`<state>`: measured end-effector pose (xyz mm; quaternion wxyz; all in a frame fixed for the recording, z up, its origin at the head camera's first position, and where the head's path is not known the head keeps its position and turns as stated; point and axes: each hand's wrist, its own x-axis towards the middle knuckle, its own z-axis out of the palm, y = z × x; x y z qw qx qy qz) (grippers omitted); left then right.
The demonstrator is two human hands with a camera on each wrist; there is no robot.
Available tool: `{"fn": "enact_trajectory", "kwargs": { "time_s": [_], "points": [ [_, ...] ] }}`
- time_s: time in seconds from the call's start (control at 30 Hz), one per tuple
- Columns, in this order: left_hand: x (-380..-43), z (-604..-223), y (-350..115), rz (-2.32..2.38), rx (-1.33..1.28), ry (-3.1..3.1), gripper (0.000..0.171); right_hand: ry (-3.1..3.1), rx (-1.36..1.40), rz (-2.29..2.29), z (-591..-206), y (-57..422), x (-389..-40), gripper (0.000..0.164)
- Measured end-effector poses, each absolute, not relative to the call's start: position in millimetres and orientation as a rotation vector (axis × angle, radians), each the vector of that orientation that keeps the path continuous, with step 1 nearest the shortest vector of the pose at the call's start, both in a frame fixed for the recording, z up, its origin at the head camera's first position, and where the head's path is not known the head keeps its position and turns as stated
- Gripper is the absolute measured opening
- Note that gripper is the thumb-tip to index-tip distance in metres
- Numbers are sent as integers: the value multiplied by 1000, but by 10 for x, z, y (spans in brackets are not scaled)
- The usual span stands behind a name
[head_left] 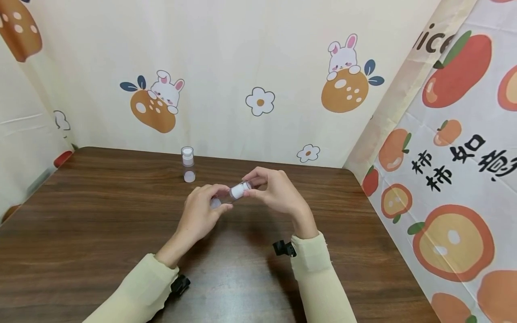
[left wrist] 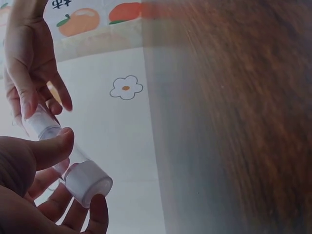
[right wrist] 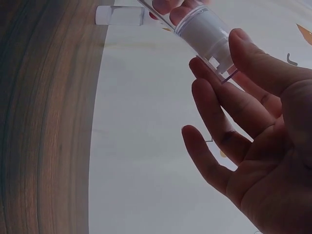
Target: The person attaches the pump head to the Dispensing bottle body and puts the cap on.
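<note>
A small clear pump bottle (head_left: 239,190) with a white pump top under a transparent cap is held tilted above the table by both hands. My left hand (head_left: 203,209) grips its lower body, near the white base (left wrist: 88,184) seen in the left wrist view. The cap end is pinched between thumb and fingers of my right hand (head_left: 278,190); in the right wrist view the clear cap (right wrist: 207,39) lies against the thumb, with the other fingers spread below. Behind the left hand, a second bottle (head_left: 188,164) of the same kind stands upright near the table's back edge.
The brown wooden table (head_left: 101,211) reaches back to a cream curtain (head_left: 218,58) printed with rabbits and flowers. A fruit-printed cloth (head_left: 452,197) hangs along the right side. Black wrist cameras sit at both sleeves.
</note>
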<state>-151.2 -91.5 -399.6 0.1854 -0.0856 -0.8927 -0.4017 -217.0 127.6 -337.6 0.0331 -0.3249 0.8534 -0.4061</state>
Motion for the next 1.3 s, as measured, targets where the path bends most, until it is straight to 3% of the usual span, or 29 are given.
{"fn": "enact_trajectory", "kwargs": {
  "time_s": [0.27,0.5,0.7,1.3],
  "points": [
    [-1521,-3995,-896,-1263,-238,-2536,38,2688,-1079,-1164,-3361,1299,-2179,30],
    [-1630,-3995,-913,-1306,-235,-2523,37,2756,-1108,-1146,-3353,1494,-2217,52],
    [-1813,-3981,-927,-1405,-193,-2491,39,2883,-1073,-1084,-3359,1722,-2257,61],
    [-2474,-4042,-791,-1550,-20,-2545,46,3054,-979,-959,-3512,1994,-2217,65]
  ]
}}
